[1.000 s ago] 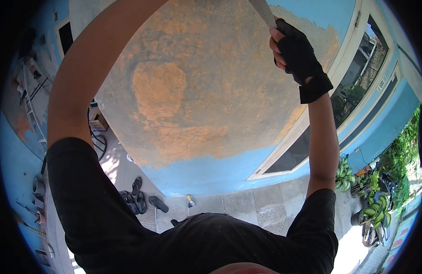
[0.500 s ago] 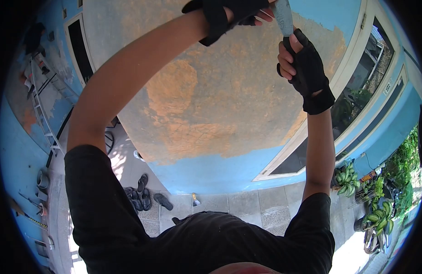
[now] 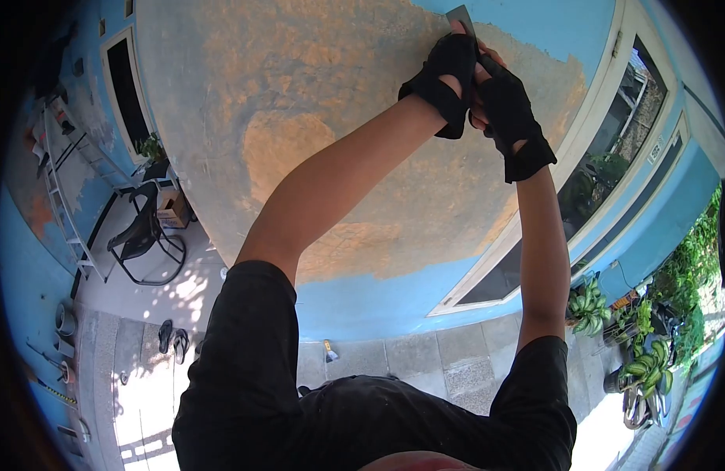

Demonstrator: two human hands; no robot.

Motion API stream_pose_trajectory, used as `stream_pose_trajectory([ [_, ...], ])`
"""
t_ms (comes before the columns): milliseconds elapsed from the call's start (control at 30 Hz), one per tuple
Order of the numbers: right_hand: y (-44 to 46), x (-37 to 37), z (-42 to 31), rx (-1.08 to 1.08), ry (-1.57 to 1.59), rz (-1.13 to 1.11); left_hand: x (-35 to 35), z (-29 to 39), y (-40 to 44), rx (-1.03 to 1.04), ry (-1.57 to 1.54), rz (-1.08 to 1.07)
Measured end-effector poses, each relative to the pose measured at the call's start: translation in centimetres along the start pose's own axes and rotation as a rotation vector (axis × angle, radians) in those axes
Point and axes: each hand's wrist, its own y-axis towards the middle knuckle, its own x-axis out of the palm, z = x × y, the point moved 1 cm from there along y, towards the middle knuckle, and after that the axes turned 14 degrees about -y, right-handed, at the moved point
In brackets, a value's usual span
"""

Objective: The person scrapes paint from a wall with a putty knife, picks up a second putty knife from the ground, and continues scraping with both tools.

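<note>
Both my hands are up against the wall, whose blue paint is stripped to grey and orange plaster over a large area. My right hand, in a black fingerless glove, is wrapped around the dark handle of a scraper. The metal blade of this scraper points up and left, close to the edge of the remaining blue paint. My left hand, gloved alike, is closed at the scraper beside my right hand, its thumb along the blade. Its other fingers are mostly hidden.
Another scraper with a yellow handle lies on the paving below. A ladder stands at the far left, with a person on it. A black chair and sandals are at left, a window and potted plants at right.
My left hand has come down and right to the scraper, beside my right hand. The scraper's blade has turned and tilted left. My right hand has shifted slightly left.
</note>
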Motion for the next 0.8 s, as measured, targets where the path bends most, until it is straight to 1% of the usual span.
stream_pose_trajectory([
  [33,-0.1,0.0,-0.2,0.032,-0.127,0.05,0.0,-0.3,0.1,0.032,-0.084,-0.021],
  [167,0.2,-0.8,-0.2,0.041,-0.226,0.054,0.6,-1.0,0.1,0.094,-0.319,-0.05],
  [233,0.1,-0.4,-0.4,-0.066,-0.376,0.171,0.4,-1.3,0.3,0.101,-0.359,-0.079],
  [267,0.2,-0.4,-0.1,-0.066,-0.384,0.171,0.4,-1.4,0.3,0.107,-0.393,-0.105],
  [333,0.5,-0.6,0.4,-0.246,-0.517,0.201,0.2,-1.6,0.4,0.121,-0.395,-0.123],
  [400,0.3,-0.6,0.2,-0.243,-0.536,0.203,0.4,-1.6,0.1,0.142,-0.396,-0.136],
  [500,0.6,-0.8,0.5,-0.261,-0.588,0.221,0.2,-1.7,0.4,0.112,-0.444,-0.15],
  [567,1.0,-1.1,0.7,-0.278,-0.632,0.239,0.2,-1.7,0.9,0.108,-0.465,-0.219],
  [600,1.1,-1.2,0.7,-0.334,-0.665,0.242,0.1,-1.9,0.9,0.109,-0.475,-0.22],
  [633,1.2,-1.3,0.6,-0.392,-0.698,0.246,-0.1,-1.8,1.0,0.152,-0.48,-0.271],
  [667,1.6,-1.4,0.4,-0.394,-0.709,0.247,0.2,-1.5,1.1,0.197,-0.484,-0.324],
  [733,2.2,-1.3,-0.3,-0.526,-0.804,0.255,0.7,-0.9,1.4,0.208,-0.539,-0.316],
  [767,2.1,-1.5,-1.0,-0.528,-0.809,0.251,1.0,-0.6,1.7,0.214,-0.582,-0.31],
  [800,1.9,-1.5,-1.8,-0.45,-0.807,0.21,1.2,-0.6,1.8,0.222,-0.586,-0.308],
])
